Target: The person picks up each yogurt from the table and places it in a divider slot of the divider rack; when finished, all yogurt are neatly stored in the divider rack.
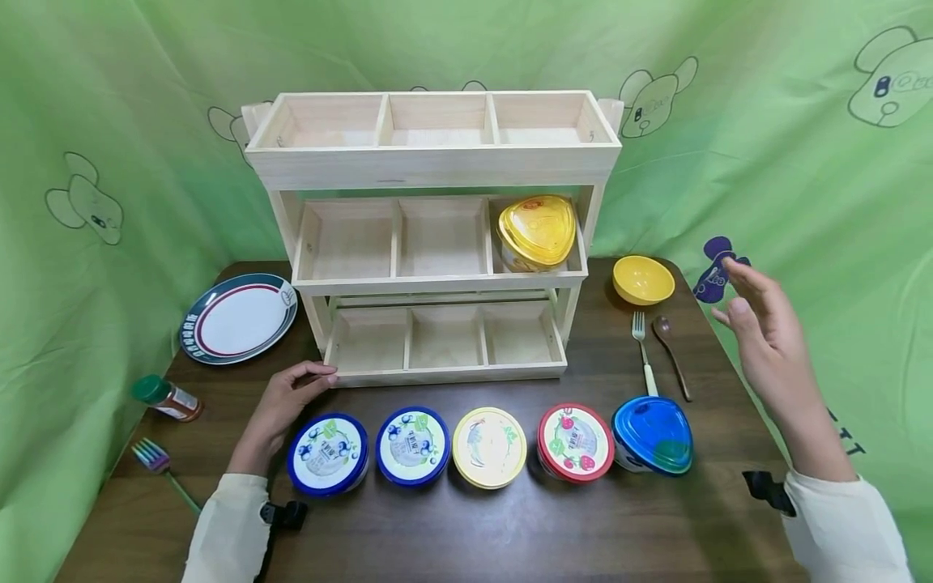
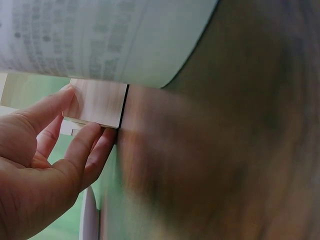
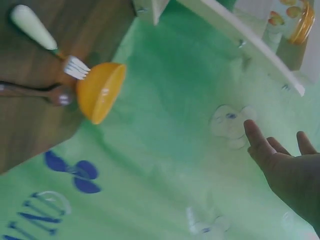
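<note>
In the head view a three-tier wooden shelf rack (image 1: 437, 376) stands at the back of the table. My left hand (image 1: 287, 401) holds the front left corner of its lowest tray. The left wrist view shows that hand's thumb and fingers (image 2: 82, 142) around the end of the pale wood board (image 2: 100, 102). My right hand (image 1: 773, 340) is raised in the air past the table's right edge, with nothing in it. Nearest to it are a brown spoon (image 1: 674, 356), a white-handled fork (image 1: 645, 352) and a yellow bowl (image 1: 643, 280).
Before the rack stand two blue-lidded jars (image 1: 328, 455) (image 1: 413, 446), a cream-lidded jar (image 1: 489, 448), a red-lidded jar (image 1: 576, 443) and a blue-lidded container (image 1: 653, 435). A yellow-lidded container (image 1: 538, 232) sits in the middle tier. At left lie a plate (image 1: 239, 318), a shaker bottle (image 1: 168, 397) and a fork (image 1: 164, 470).
</note>
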{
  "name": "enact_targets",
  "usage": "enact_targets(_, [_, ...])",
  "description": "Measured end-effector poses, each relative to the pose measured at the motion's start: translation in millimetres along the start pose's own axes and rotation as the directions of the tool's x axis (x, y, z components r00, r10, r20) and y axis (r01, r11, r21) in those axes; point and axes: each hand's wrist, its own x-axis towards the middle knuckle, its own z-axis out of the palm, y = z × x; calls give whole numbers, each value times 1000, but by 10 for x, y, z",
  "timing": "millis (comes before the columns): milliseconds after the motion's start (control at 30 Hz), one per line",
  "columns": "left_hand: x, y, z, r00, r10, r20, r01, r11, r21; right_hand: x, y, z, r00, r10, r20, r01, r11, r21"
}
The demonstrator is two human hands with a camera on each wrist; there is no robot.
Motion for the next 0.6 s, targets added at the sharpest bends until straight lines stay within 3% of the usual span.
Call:
enact_targets(133, [9, -9, 2, 1000, -1, 1, 1, 1000, -4, -200, 152, -89, 999, 32, -1, -32, 999, 23])
enact_targets(300, [0, -4, 5, 1000, -9, 3, 9, 1000, -13, -461, 377, -149, 998, 49, 25, -53, 981, 184])
enact_targets(400, [-10, 5, 5, 1000, -14, 3, 14, 1000, -18, -617, 482, -131, 995, 82, 49, -93, 957, 275])
enact_targets(600, [-29, 15, 1, 1000, -7, -11, 7, 999, -38, -907, 575, -24, 988, 127, 84, -147, 933, 328])
